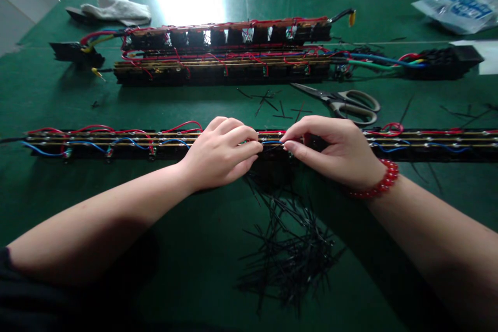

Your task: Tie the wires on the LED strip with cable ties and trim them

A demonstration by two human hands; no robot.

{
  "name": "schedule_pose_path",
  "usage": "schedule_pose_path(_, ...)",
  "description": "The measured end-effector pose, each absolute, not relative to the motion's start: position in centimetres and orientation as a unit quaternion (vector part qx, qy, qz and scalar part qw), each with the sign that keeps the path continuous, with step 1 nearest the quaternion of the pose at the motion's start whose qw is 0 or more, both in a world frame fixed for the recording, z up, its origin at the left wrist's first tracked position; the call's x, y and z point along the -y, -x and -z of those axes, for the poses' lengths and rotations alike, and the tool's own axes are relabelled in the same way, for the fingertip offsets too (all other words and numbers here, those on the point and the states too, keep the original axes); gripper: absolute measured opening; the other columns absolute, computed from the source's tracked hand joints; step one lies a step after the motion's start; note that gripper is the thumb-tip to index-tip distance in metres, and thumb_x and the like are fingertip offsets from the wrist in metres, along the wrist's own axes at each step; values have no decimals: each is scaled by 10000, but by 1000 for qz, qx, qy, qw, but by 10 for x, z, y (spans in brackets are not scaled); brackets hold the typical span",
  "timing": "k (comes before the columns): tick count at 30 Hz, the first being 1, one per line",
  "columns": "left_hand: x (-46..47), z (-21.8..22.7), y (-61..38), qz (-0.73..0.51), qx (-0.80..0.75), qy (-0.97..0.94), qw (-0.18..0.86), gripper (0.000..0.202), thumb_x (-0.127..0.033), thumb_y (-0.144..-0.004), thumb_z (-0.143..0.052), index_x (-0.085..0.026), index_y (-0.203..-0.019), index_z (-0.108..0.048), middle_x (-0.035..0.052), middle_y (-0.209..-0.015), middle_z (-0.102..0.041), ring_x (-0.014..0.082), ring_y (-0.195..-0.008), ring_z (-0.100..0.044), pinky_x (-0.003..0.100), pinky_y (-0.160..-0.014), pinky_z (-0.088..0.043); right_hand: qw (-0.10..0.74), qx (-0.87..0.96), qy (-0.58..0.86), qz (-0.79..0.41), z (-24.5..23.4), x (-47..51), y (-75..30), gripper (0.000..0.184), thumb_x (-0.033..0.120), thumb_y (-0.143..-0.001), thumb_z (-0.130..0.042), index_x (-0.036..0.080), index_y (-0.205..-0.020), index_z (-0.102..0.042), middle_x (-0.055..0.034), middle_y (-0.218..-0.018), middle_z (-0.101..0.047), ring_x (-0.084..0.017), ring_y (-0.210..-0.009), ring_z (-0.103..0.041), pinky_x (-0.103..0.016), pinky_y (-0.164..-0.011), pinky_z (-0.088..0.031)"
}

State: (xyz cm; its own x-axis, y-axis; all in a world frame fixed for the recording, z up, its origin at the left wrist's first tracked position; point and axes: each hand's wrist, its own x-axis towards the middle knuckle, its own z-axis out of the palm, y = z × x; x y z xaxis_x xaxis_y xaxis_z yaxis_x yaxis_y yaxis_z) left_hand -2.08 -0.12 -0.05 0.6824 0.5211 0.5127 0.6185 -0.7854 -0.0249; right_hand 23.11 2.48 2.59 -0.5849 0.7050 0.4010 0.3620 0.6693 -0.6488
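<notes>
A long black strip with brass rails and red and blue wires [89, 140] lies across the green table. Over its middle, my left hand [225, 153] is closed, fingers bent and fingertips together at the rails. From the right, my right hand [334, 150] pinches with thumb and forefinger close by, a red bead bracelet on its wrist. A thin black strand, seemingly a cable tie [273, 147], spans between both sets of fingertips beside a blue wire. Its ends are hidden by my fingers. Just below the strip spreads a loose pile of black cable ties [291, 254].
Scissors [350, 104] lie beyond my right hand, beside scattered cut ends [266, 99]. Further back rest two more wired strips [221, 70] with a black connector [443, 62]. A whitish glove [116, 8] is at back left, a plastic packet [462, 8] at back right.
</notes>
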Motion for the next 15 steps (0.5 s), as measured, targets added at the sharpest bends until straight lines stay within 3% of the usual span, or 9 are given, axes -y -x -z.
schedule_pose_path(15,2,1,20,236,322,911,99,146,-260,-972,-569,-236,-1043,-694,38,-1096,-722,223,-1025,-595,398,-903,-449,310,847,341,-265,-28,-23,-230,61,287,-887,-647,270,-859,-699,-10,-798,-715,-161,-656,-610,-333,-604,-486)
